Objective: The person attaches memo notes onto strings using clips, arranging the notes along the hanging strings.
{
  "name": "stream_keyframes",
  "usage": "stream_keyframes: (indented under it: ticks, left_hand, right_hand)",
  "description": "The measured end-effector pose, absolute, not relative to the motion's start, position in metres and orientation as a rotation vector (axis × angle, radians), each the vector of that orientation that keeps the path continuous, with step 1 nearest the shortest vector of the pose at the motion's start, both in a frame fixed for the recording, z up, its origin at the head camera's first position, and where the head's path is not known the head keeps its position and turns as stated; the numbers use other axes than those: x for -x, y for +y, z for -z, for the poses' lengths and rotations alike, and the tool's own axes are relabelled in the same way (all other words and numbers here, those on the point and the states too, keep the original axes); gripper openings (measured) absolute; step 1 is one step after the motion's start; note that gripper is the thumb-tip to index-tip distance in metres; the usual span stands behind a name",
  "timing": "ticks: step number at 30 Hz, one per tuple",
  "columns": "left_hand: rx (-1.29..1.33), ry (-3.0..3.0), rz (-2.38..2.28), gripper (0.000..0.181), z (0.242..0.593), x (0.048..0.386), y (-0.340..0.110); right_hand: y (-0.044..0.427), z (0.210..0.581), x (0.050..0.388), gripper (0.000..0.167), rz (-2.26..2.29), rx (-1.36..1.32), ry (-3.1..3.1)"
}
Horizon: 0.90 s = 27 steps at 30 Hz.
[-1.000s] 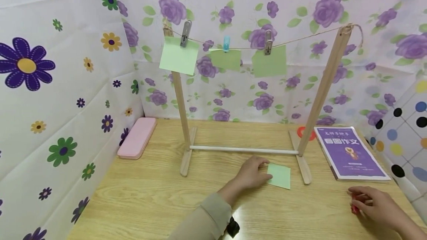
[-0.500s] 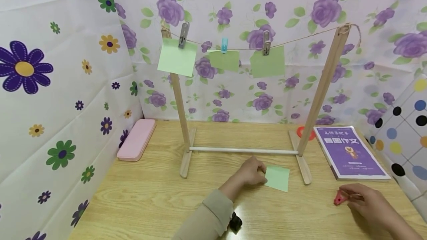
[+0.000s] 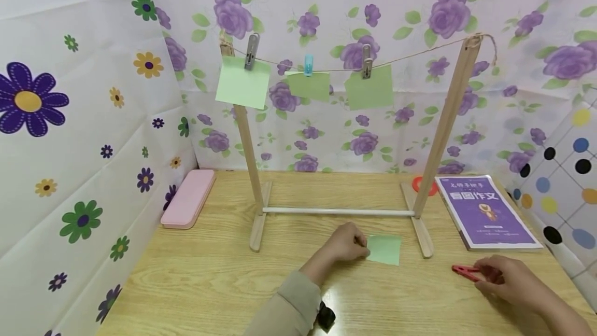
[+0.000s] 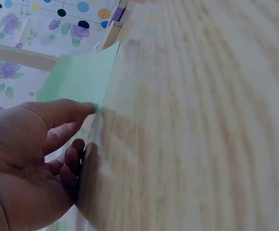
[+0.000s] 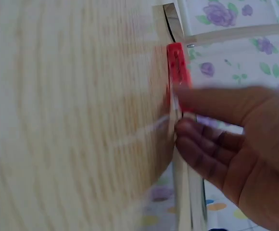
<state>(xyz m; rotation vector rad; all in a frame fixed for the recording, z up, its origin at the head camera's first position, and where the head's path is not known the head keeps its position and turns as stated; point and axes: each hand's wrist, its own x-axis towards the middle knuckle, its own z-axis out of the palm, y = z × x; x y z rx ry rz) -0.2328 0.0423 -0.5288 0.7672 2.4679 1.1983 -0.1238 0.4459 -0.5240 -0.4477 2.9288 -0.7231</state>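
Note:
My left hand (image 3: 344,243) pinches the left edge of a pale green paper note (image 3: 384,250) low over the wooden table. In the left wrist view, the thumb presses on the near edge of that note (image 4: 84,77). To the right, my right hand (image 3: 510,280) holds a red clothespin (image 3: 463,271) between thumb and fingers, its free end pointing left. The right wrist view shows the clothespin (image 5: 179,65) just above the tabletop, its gripped end hidden by the thumb. Hand and note are apart from the clothespin.
Behind stands a wooden rack (image 3: 445,123) with a string (image 3: 420,52). Three green notes hang there, under a silver clip (image 3: 252,52), a blue clip (image 3: 308,65) and another silver clip (image 3: 367,61). A purple book (image 3: 487,211), red ring (image 3: 430,186) and pink case (image 3: 188,198) lie around.
My left fingers have closed on the note's edge, and the note sits slightly further left. My right hand has moved left, and the clothespin has swung out to point left.

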Motion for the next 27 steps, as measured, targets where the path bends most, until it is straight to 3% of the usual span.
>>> stream_keyframes:
  ticks: [7, 15, 27]
  left_hand:
    - [-0.627, 2.445, -1.322, 0.013, 0.532, 0.230, 0.034]
    - [-0.398, 2.241, -1.771, 0.004, 0.527, 0.231, 0.037]
    - [-0.248, 1.894, -2.217, 0.012, 0.502, 0.235, 0.046]
  right_hand:
    - [0.434, 0.518, 0.118, 0.032, 1.120, 0.163, 2.936]
    - [0.426, 0.492, 0.122, 0.031, 1.441, 0.065, 2.935]
    - [0.414, 0.449, 0.137, 0.039, 1.664, 0.281, 3.016]
